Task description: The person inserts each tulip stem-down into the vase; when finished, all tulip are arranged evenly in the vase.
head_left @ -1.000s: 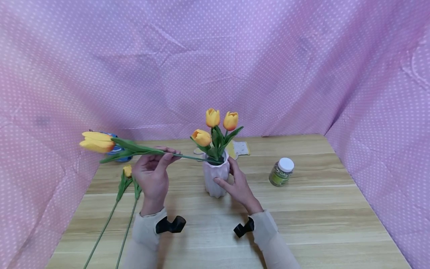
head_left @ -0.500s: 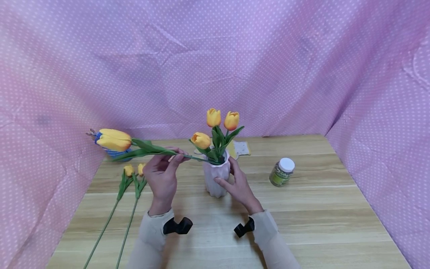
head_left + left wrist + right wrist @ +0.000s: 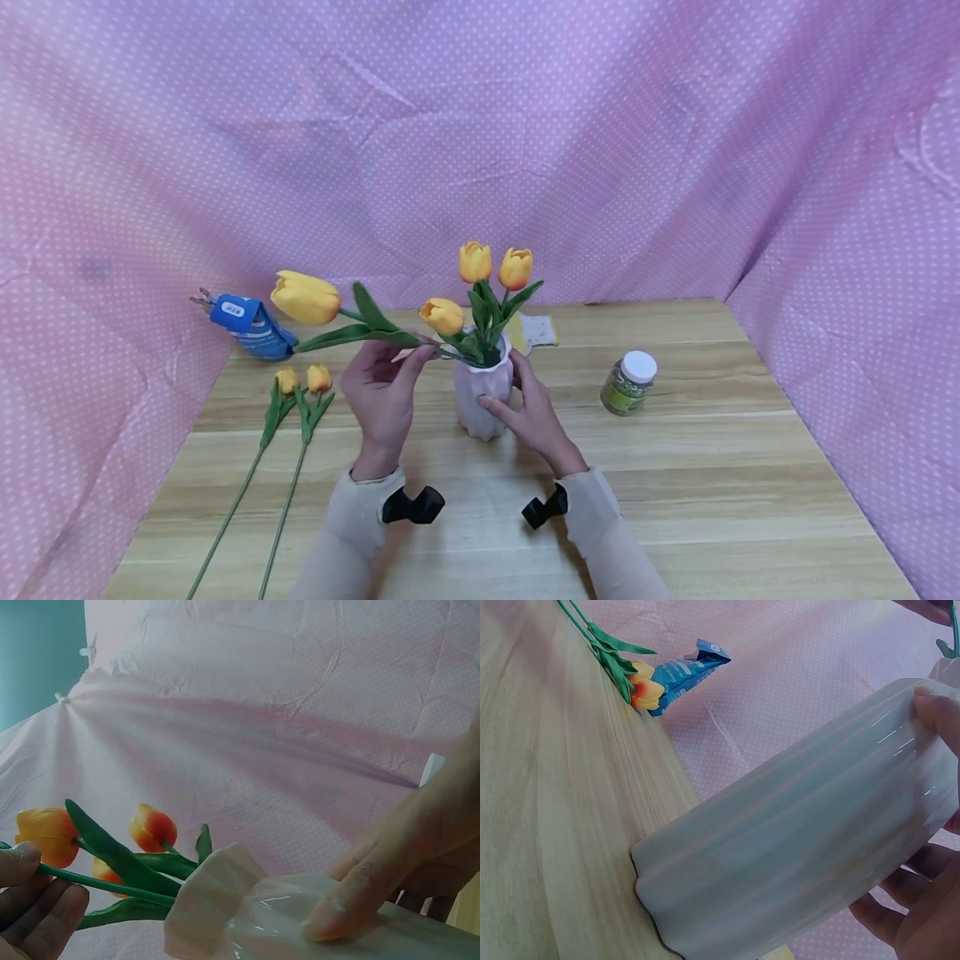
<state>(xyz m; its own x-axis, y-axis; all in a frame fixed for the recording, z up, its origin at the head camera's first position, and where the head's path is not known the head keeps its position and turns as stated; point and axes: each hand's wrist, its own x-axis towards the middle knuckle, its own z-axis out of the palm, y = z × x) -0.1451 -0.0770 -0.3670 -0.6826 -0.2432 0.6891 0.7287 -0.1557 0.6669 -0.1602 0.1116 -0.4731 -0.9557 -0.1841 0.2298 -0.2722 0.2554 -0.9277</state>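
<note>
My left hand (image 3: 382,408) pinches the green stem of a yellow artificial tulip (image 3: 306,297) between thumb and fingers. That tulip leans out to the left, and in the left wrist view its stem (image 3: 112,886) runs into the mouth of the white fluted vase (image 3: 480,404). Around the vase's right side my right hand (image 3: 536,415) curls, thumb on the front, as the right wrist view also shows. Three orange-yellow tulips (image 3: 475,262) stand in the vase with their green leaves. The lower end of the held stem is hidden inside.
Two more tulips (image 3: 287,382) lie on the wooden table (image 3: 675,500) at left. Behind them stands a blue bag (image 3: 258,329). A white-lidded jar (image 3: 630,383) is to the right, and a yellow-and-white cloth (image 3: 538,330) lies behind the vase. Pink dotted fabric (image 3: 480,150) surrounds the table.
My left hand has moved right toward the vase with the tulip, sliding its stem further in and raising the bloom slightly. The blue bag is now uncovered. My right hand stays on the vase.
</note>
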